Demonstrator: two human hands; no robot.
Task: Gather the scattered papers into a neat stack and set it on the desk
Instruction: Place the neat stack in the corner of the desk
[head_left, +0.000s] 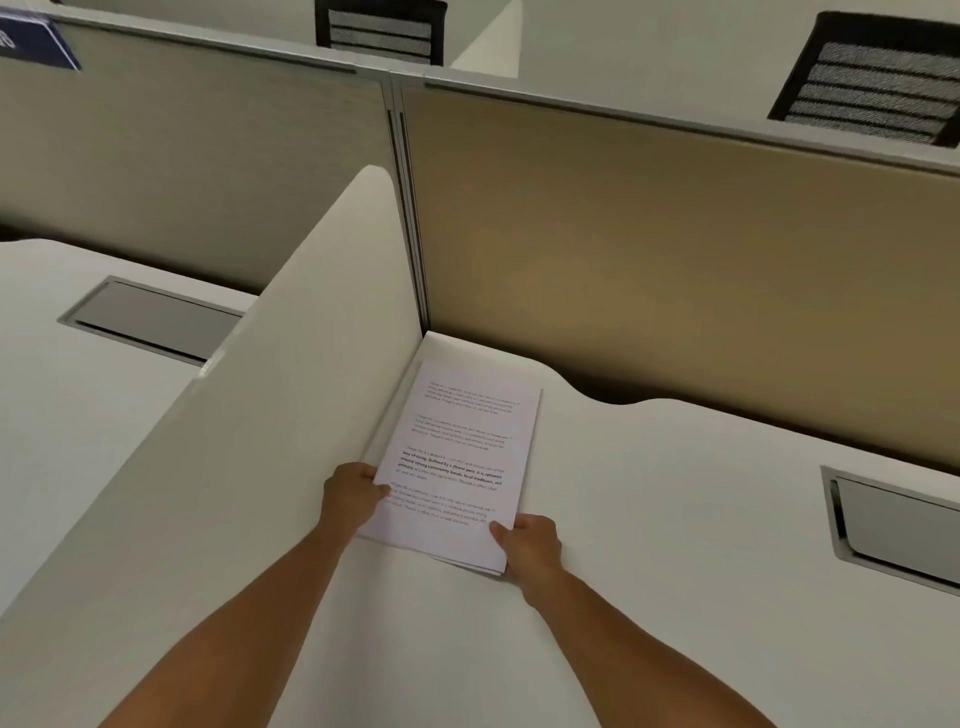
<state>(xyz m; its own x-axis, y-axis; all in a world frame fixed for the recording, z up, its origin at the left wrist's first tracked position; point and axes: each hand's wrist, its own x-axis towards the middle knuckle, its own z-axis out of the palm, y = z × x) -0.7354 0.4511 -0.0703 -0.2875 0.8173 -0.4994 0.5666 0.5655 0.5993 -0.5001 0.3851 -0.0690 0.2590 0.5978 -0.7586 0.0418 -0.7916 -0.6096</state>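
A stack of white printed papers (457, 462) lies flat on the white desk (675, 545), in the corner beside the side divider. The sheets are nearly aligned, with a few lower edges showing at the near right corner. My left hand (349, 501) grips the stack's near left edge, thumb on the top sheet. My right hand (531, 545) holds the near right corner, thumb on top and fingers at the edge.
A white side divider (291, 374) runs along the left of the stack. A tan partition panel (675, 260) stands behind the desk. A grey cable hatch (893, 525) is set into the desk at right, another (150, 319) on the neighbouring desk.
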